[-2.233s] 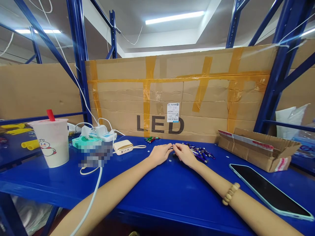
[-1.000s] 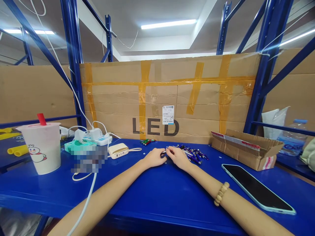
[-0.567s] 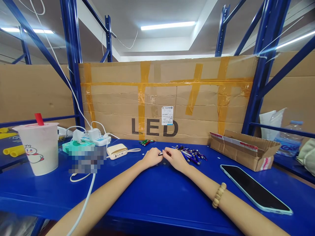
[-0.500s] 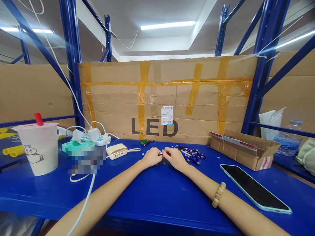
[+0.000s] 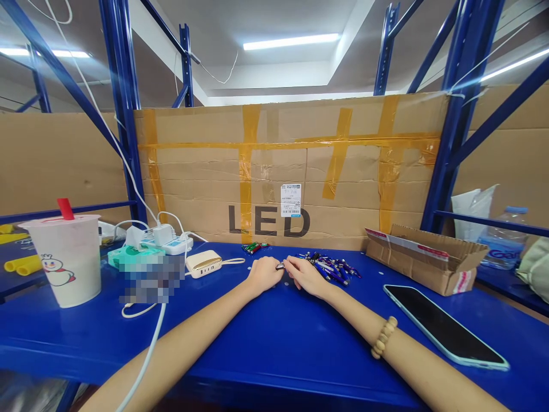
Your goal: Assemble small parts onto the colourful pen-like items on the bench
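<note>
Our left hand (image 5: 262,274) and right hand (image 5: 306,276) rest on the blue shelf (image 5: 274,343), curled with their fingertips drawn together. Both pinch a small dark pen part (image 5: 280,266) held between them; it is too small for us to tell more. Just to the right of the right hand lies a pile of blue pens (image 5: 334,268), and a bead bracelet (image 5: 384,337) circles the right wrist.

Behind the hands stands a taped cardboard sheet (image 5: 300,160) printed "LED" in black capitals, with a white barcode label (image 5: 290,199) whose text we cannot read. On the left, well apart from the hands, a lidded cup (image 5: 68,260) carries a cartoon snowman. On the right a phone (image 5: 444,327) lies face up, its screen dark.
</note>
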Demonstrator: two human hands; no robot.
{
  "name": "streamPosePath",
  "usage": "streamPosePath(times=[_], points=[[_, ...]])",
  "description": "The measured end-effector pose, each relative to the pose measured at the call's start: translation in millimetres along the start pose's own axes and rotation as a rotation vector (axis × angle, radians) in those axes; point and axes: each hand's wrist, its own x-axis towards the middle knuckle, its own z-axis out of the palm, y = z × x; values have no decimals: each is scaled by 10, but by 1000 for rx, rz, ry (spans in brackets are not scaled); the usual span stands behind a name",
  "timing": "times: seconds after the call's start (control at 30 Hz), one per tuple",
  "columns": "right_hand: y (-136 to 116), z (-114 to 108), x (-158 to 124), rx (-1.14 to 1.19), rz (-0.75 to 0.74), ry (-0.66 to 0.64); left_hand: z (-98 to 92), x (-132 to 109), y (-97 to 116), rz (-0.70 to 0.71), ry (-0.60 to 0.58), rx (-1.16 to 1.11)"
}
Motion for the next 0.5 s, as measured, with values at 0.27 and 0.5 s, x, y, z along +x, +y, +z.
streamPosePath(times=[0.27, 0.5], points=[[-47, -8, 47, 42, 77, 189, -23, -14, -6, -105, 51, 76], [-4, 12, 76, 204, 111, 204, -47, -28, 16, -64, 53, 112]])
